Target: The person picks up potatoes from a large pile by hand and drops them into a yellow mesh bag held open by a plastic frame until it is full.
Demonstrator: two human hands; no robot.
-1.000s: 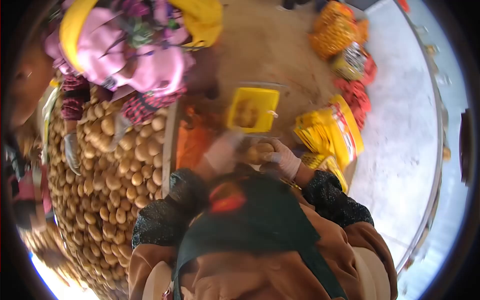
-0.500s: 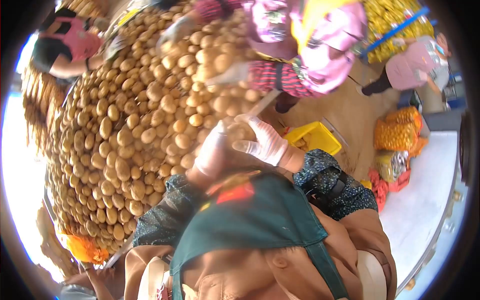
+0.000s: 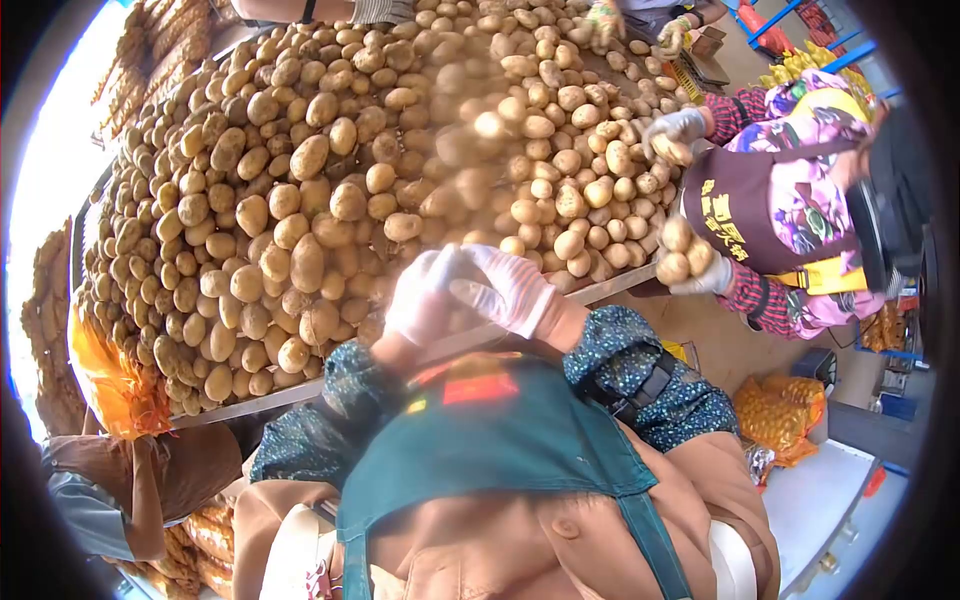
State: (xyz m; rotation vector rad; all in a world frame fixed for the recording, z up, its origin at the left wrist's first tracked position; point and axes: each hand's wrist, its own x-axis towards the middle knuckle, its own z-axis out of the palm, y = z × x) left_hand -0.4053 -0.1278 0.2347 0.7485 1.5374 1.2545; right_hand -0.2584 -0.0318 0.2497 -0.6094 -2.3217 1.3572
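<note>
My left hand (image 3: 425,300), in a pale glove, is held close in front of my green apron (image 3: 490,420) at the table's metal edge. Beside it, fingertips meeting it, my right hand (image 3: 508,292) wears a similar glove with its fingers bent. Both are somewhat blurred, and whether anything lies between them is hidden. A large heap of potatoes (image 3: 308,262) spreads over the table just beyond my hands.
A co-worker in a dark apron (image 3: 735,200) stands at the right, potatoes in both gloved hands. More gloved hands (image 3: 600,25) reach in at the far side. An orange net bag (image 3: 120,375) hangs at the left corner; a filled net bag (image 3: 780,415) lies at the right.
The view has turned, so the heap fills more of it and the co-worker in patterned sleeves appears farther right. The yellow crate is mostly hidden now. My hands remain together.
</note>
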